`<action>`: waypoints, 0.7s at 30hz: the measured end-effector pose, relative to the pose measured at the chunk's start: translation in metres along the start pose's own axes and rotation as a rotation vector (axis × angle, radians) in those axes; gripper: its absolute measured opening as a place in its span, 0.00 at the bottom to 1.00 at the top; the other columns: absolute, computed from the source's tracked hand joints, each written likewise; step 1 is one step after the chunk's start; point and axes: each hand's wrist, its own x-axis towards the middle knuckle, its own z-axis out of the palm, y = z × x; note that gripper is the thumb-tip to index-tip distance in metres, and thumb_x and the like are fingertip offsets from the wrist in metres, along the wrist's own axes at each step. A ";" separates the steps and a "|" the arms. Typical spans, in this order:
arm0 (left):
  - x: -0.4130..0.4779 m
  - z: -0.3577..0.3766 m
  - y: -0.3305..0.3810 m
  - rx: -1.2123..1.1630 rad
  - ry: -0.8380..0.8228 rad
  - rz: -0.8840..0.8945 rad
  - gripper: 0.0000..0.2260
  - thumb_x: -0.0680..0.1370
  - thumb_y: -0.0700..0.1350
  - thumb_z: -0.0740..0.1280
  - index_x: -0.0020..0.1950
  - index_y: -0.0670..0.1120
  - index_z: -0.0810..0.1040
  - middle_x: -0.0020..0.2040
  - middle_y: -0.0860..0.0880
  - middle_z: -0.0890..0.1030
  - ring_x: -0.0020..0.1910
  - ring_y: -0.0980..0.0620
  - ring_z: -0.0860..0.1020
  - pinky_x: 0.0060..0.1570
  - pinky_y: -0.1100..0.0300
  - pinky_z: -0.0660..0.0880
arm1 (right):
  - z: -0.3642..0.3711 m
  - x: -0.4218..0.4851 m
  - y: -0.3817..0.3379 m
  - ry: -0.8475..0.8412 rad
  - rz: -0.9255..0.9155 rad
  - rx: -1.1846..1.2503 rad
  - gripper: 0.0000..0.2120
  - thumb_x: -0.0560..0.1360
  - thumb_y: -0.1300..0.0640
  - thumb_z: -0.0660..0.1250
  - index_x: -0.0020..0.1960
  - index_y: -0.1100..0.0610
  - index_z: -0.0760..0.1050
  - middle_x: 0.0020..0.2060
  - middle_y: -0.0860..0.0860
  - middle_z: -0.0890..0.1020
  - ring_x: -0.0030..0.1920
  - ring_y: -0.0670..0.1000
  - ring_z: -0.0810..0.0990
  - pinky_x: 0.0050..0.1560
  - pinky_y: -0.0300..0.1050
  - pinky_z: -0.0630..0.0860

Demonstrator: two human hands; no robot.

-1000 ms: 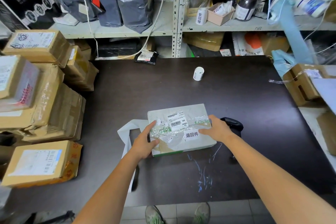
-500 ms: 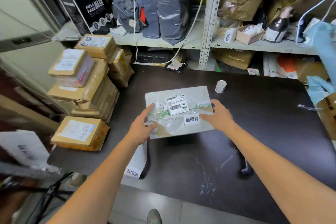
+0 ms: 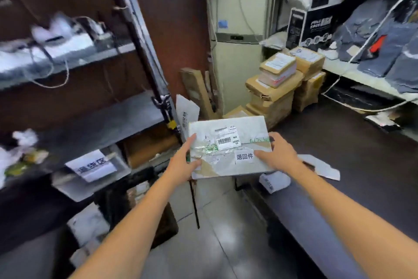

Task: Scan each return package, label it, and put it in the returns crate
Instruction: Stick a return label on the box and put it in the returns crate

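Labelling looks done on the flat grey taped parcel [image 3: 228,127] my left hand [image 3: 181,164] and right hand [image 3: 279,154] grip by its edges, so I reckon only dropping it in the clear plastic crate [image 3: 74,189] remains.

2 bare forearms, bare left hand [image 3: 183,165], bare right hand [image 3: 278,156]

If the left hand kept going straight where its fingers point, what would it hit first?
Probably the white mailer standing beyond the package that the left hand grips. Depth is unclear, so this is a guess.
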 end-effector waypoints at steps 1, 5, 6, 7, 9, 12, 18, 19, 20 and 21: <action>-0.014 -0.018 -0.013 -0.013 0.035 -0.018 0.36 0.77 0.37 0.69 0.75 0.64 0.58 0.71 0.58 0.65 0.68 0.56 0.69 0.53 0.74 0.70 | 0.017 -0.002 -0.018 -0.032 -0.024 -0.006 0.31 0.69 0.45 0.74 0.68 0.50 0.67 0.61 0.50 0.79 0.60 0.56 0.78 0.59 0.54 0.75; -0.063 -0.088 -0.063 -0.052 0.161 -0.099 0.38 0.76 0.37 0.69 0.78 0.61 0.56 0.72 0.58 0.66 0.68 0.52 0.71 0.63 0.55 0.75 | 0.089 -0.013 -0.084 -0.145 -0.147 -0.053 0.34 0.69 0.45 0.75 0.70 0.52 0.66 0.63 0.50 0.78 0.61 0.55 0.77 0.58 0.52 0.74; -0.075 -0.104 -0.075 -0.075 0.186 -0.130 0.38 0.77 0.36 0.69 0.78 0.61 0.55 0.71 0.59 0.66 0.66 0.51 0.73 0.58 0.59 0.77 | 0.108 -0.017 -0.100 -0.165 -0.173 -0.065 0.34 0.69 0.45 0.75 0.70 0.52 0.66 0.63 0.49 0.78 0.61 0.55 0.77 0.56 0.50 0.73; -0.087 -0.120 -0.085 -0.114 0.206 -0.158 0.38 0.77 0.35 0.68 0.78 0.60 0.55 0.70 0.59 0.66 0.63 0.53 0.75 0.50 0.66 0.78 | 0.127 -0.024 -0.116 -0.181 -0.188 -0.078 0.33 0.70 0.46 0.75 0.70 0.52 0.66 0.62 0.49 0.78 0.61 0.55 0.77 0.54 0.48 0.72; -0.109 -0.151 -0.110 -0.163 0.251 -0.193 0.37 0.77 0.33 0.67 0.79 0.58 0.55 0.67 0.59 0.67 0.52 0.66 0.76 0.37 0.75 0.73 | 0.166 -0.036 -0.145 -0.220 -0.196 -0.075 0.31 0.70 0.48 0.75 0.69 0.52 0.67 0.60 0.49 0.78 0.59 0.53 0.77 0.51 0.46 0.71; -0.141 -0.198 -0.152 -0.174 0.304 -0.216 0.36 0.78 0.31 0.65 0.79 0.52 0.55 0.67 0.58 0.66 0.54 0.70 0.71 0.38 0.79 0.69 | 0.227 -0.054 -0.187 -0.285 -0.238 -0.087 0.32 0.66 0.47 0.76 0.66 0.52 0.69 0.58 0.48 0.80 0.53 0.50 0.79 0.54 0.49 0.77; -0.175 -0.277 -0.236 -0.128 0.329 -0.304 0.36 0.78 0.35 0.67 0.79 0.55 0.53 0.73 0.59 0.62 0.69 0.63 0.59 0.60 0.71 0.62 | 0.330 -0.077 -0.243 -0.340 -0.247 -0.149 0.30 0.67 0.47 0.77 0.65 0.53 0.70 0.55 0.50 0.80 0.55 0.54 0.79 0.55 0.50 0.76; -0.178 -0.285 -0.247 -0.134 0.336 -0.315 0.36 0.78 0.35 0.67 0.79 0.56 0.54 0.75 0.58 0.61 0.71 0.61 0.59 0.62 0.69 0.63 | 0.343 -0.078 -0.249 -0.355 -0.237 -0.152 0.30 0.68 0.48 0.77 0.65 0.53 0.70 0.55 0.50 0.80 0.55 0.54 0.79 0.56 0.50 0.76; -0.179 -0.292 -0.257 -0.133 0.340 -0.323 0.36 0.78 0.36 0.67 0.79 0.58 0.54 0.76 0.57 0.59 0.73 0.60 0.59 0.62 0.68 0.64 | 0.356 -0.077 -0.253 -0.371 -0.226 -0.147 0.29 0.68 0.48 0.77 0.64 0.53 0.70 0.55 0.51 0.81 0.55 0.54 0.79 0.56 0.51 0.77; -0.178 -0.298 -0.267 -0.130 0.342 -0.330 0.36 0.78 0.36 0.67 0.79 0.59 0.54 0.77 0.57 0.59 0.73 0.59 0.60 0.60 0.70 0.66 | 0.368 -0.074 -0.255 -0.387 -0.219 -0.149 0.28 0.68 0.49 0.77 0.64 0.53 0.70 0.55 0.51 0.81 0.54 0.54 0.80 0.55 0.51 0.77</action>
